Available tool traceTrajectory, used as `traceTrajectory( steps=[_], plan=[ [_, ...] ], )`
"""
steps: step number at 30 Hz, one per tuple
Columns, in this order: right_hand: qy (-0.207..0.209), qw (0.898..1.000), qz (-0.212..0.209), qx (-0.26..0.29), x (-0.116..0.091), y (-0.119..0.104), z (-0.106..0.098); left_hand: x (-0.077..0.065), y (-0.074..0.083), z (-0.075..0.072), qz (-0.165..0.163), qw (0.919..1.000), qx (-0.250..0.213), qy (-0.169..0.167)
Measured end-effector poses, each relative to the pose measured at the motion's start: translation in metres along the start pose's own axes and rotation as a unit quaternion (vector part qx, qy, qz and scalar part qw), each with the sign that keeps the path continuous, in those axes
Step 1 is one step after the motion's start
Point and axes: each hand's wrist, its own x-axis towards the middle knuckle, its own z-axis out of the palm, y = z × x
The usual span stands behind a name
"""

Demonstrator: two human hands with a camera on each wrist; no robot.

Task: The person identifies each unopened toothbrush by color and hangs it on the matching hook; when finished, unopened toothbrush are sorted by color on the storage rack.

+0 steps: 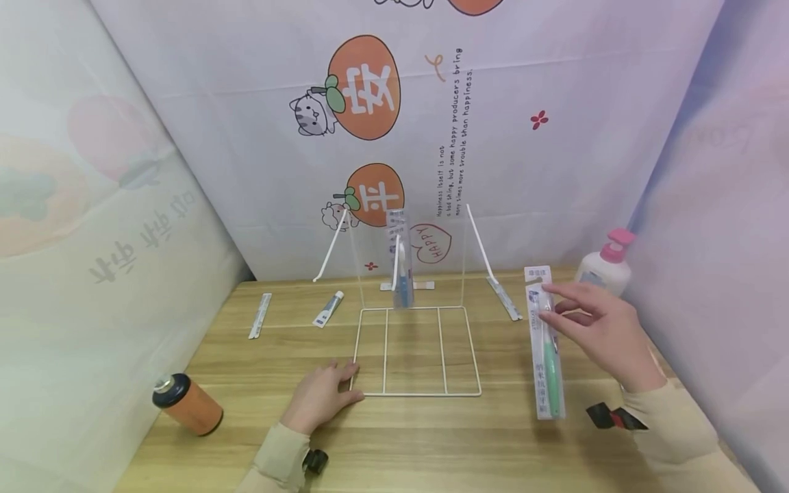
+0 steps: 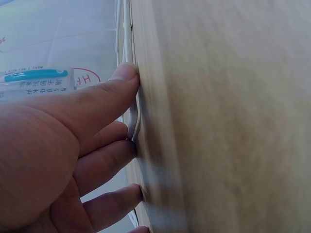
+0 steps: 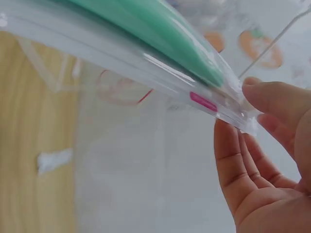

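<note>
My right hand pinches a packaged toothbrush with a green handle near the pack's upper end, holding it upright at the right. The right wrist view shows thumb and fingertips at the edge of its clear plastic pack. At the front left corner of a white wire rack, my left hand grips the base wire between thumb and fingers. A packaged toothbrush with a blue handle hangs from the rack's middle hook. Two outer hooks, left and right, carry nothing.
A small toothpaste tube and a slim packet lie left of the rack. Another slim packet is at the right. An orange can stands at front left, a white pump bottle at back right. Printed cloth surrounds the table.
</note>
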Motion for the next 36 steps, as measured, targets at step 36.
traceTrajectory(
  steps=[36],
  plan=[
    [0.054,0.983,-0.102,0.145,0.036,-0.038,0.069,-0.001,0.001,0.000,-0.002,1.0000,-0.006,0.002]
  ],
)
